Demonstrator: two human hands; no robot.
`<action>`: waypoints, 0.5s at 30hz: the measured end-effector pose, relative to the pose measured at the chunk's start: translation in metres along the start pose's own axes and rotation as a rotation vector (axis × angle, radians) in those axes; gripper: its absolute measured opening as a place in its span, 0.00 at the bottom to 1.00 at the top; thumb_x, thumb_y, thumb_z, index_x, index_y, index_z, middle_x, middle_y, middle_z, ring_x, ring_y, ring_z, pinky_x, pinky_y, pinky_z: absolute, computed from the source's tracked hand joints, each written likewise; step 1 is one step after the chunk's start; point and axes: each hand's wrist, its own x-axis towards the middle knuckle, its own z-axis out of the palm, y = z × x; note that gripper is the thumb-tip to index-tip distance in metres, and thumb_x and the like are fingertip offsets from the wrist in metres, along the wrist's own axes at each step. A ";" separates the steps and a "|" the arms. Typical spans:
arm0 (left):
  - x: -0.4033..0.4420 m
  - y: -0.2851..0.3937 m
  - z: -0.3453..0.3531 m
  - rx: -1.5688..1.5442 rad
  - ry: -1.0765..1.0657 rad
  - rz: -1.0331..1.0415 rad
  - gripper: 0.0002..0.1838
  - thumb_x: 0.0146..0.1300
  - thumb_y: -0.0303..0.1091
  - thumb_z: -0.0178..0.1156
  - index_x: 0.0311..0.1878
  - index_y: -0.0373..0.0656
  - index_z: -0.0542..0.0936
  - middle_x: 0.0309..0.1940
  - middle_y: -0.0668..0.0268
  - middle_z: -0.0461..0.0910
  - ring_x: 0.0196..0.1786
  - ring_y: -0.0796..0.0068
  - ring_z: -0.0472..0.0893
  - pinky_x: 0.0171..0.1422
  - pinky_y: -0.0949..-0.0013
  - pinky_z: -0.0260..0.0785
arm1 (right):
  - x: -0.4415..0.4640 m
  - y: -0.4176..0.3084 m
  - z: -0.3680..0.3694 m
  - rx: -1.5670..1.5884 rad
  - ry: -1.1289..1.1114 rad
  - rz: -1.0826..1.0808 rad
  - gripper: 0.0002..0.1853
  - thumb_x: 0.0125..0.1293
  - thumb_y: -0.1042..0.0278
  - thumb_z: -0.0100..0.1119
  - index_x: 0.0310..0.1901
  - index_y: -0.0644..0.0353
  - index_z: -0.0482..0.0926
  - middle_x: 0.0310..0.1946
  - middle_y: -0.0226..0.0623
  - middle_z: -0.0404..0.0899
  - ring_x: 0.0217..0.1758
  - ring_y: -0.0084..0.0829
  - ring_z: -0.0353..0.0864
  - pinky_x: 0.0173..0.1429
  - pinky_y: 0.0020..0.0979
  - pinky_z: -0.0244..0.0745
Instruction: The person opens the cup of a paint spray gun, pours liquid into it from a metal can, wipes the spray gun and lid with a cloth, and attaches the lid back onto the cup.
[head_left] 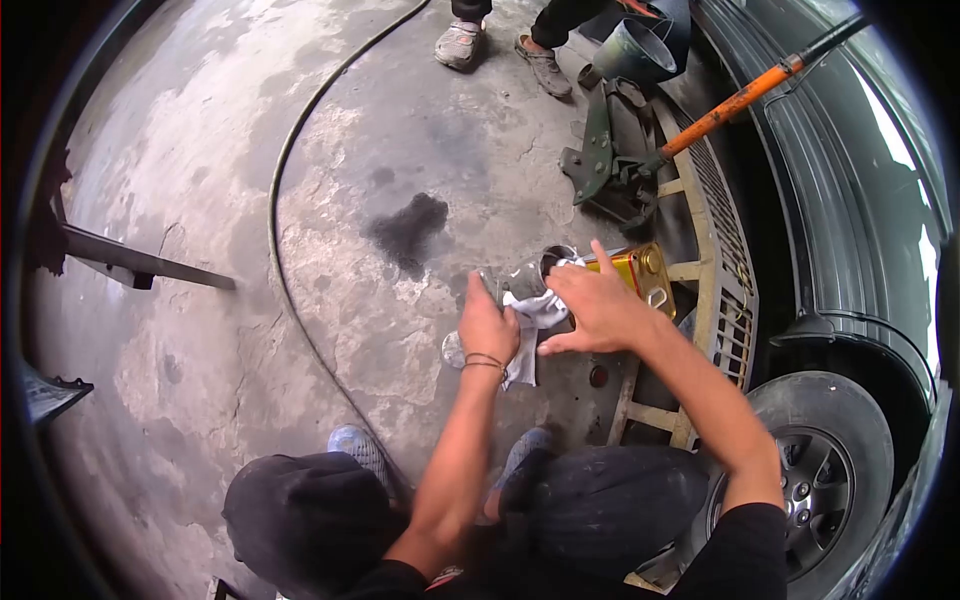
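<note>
A white cloth (541, 308) hangs between my two hands, over the concrete floor. My left hand (487, 328), with a thin band at its wrist, is closed on the cloth's left side. My right hand (603, 306) has its thumb and fingers spread, with the fingertips by the cloth's right edge; whether they touch it is hard to tell. Just beyond those fingertips is the dark round mouth of a small container (556, 258). A yellow and red metal can (650, 268) lies or stands right behind my right hand, which partly covers it.
A dark hose (277, 200) curves along the floor on the left. To the right are a metal frame (708, 290), a jack with an orange handle (730, 106), a car wheel (815, 480) and the car's side. Another person's shoes (460, 45) and a bucket (640, 52) are farther off.
</note>
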 end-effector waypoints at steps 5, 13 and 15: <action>-0.024 0.010 0.011 -0.013 -0.007 0.050 0.40 0.64 0.27 0.65 0.79 0.28 0.65 0.65 0.35 0.81 0.65 0.34 0.83 0.70 0.45 0.76 | 0.015 0.020 0.009 0.177 -0.718 0.184 0.34 0.59 0.39 0.75 0.43 0.71 0.90 0.47 0.61 0.90 0.55 0.56 0.90 0.66 0.54 0.80; -0.022 -0.026 0.044 -0.028 0.218 0.006 0.38 0.65 0.26 0.64 0.79 0.31 0.66 0.67 0.38 0.81 0.65 0.39 0.85 0.70 0.50 0.77 | -0.044 -0.006 -0.010 0.845 0.006 0.522 0.23 0.67 0.71 0.68 0.64 0.58 0.86 0.50 0.49 0.91 0.54 0.40 0.91 0.61 0.38 0.81; -0.015 -0.036 0.042 -0.177 0.129 -0.043 0.36 0.67 0.25 0.62 0.78 0.36 0.68 0.61 0.40 0.85 0.57 0.46 0.89 0.63 0.54 0.80 | -0.068 -0.005 -0.032 0.902 0.071 0.563 0.23 0.69 0.74 0.67 0.65 0.58 0.85 0.52 0.45 0.91 0.56 0.32 0.89 0.63 0.34 0.80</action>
